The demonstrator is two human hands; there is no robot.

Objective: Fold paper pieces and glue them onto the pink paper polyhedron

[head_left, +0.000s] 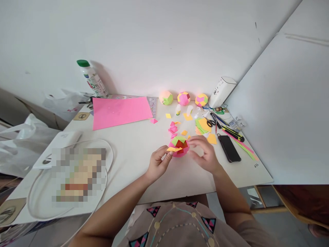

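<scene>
A partly built paper ball (177, 141) of pink, green and orange pieces lies between my two hands, with an opening in its upper right side showing a red-orange inside. My left hand (159, 161) is closed in a pinch on an orange paper piece (174, 149) at the left side of this ball. Whether that piece is joined to the ball, I cannot tell. My right hand (205, 156) is beside the ball on the right, slightly blurred, its fingers apart and nothing seen in them. Small folded pink pieces (173, 128) lie just behind the ball.
Three finished paper balls (183, 98) stand along the wall. A pink sheet (120, 112) lies left. To the right are orange and green paper sheets (203, 126), scissors (211, 122), cutters (233, 133) and a phone (229, 148). A white cable (110, 151) loops at left.
</scene>
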